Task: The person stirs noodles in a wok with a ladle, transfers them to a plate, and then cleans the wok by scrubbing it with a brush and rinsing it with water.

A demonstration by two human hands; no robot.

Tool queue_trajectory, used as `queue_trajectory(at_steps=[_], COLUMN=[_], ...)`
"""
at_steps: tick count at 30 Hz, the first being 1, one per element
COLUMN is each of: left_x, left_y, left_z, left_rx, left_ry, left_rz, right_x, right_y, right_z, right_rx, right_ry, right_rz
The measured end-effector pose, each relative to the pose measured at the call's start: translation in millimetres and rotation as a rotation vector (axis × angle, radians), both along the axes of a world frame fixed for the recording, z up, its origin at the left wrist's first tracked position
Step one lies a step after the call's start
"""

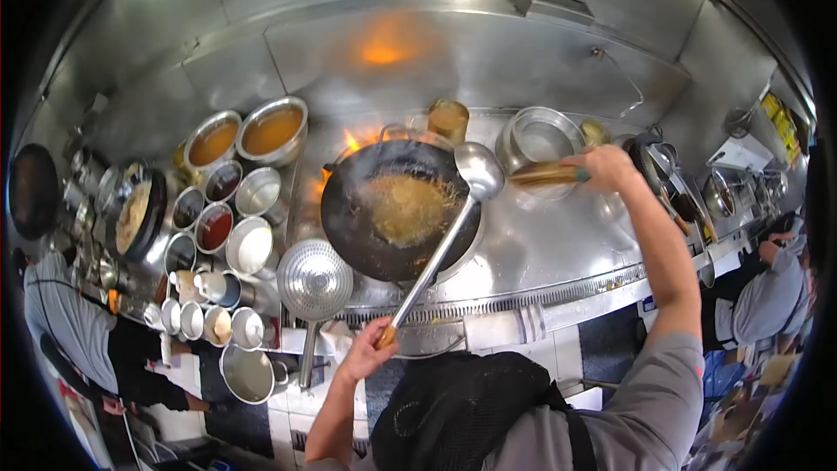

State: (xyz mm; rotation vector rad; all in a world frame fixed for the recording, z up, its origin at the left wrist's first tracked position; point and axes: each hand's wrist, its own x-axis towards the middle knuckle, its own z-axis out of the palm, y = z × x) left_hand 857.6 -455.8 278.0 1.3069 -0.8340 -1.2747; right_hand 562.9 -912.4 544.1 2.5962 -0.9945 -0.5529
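Note:
My left hand point(364, 351) is closed around the wooden end of a long ladle point(443, 246). The ladle slants up across the right rim of a black wok point(350, 240), its round bowl just beyond the far right edge. In the wok, golden bubbling oil point(405, 209) steams, and flames point(351, 139) lick up behind it. My right hand point(604, 168) grips the bound end of a bamboo wok brush point(545, 175). Its bristles point left, over the near side of a metal pot of water point(542, 135) and close to the ladle's bowl.
A perforated strainer point(316, 279) lies left of the wok, handle over the counter's edge. Further left stand bowls of brown liquid point(275, 132) and several seasoning pots point(214, 227). A jar point(448, 120) sits behind. People work at left point(74, 310) and right point(767, 283).

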Motion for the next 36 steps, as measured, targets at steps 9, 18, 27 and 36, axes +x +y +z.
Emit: queue_trajectory(at_steps=[9, 18, 27, 36], left_x=[-84.2, -202.6, -24.4, 53.2], left_y=[-21.6, -70.2, 51.1, 81.9], left_z=[8.1, -123.6, -25.2, -121.9], left_rx=[-0.012, 0.287, 0.167, 0.505], left_ry=[0.439, 0.492, -0.722, -0.542], left_rz=[-0.247, -0.27, 0.754, 0.474], right_x=[-134.1, -136.6, 164.6, 195.5], right_y=[19.4, 82.1, 35.7, 118.1], right_z=[-26.2, -112.2, -163.0, -196.1], right_rx=[0.12, 0.424, 0.855, 0.602], right_ry=[0.092, -0.914, -0.296, -0.34], right_rz=[-0.02, -0.427, -0.258, -0.177])
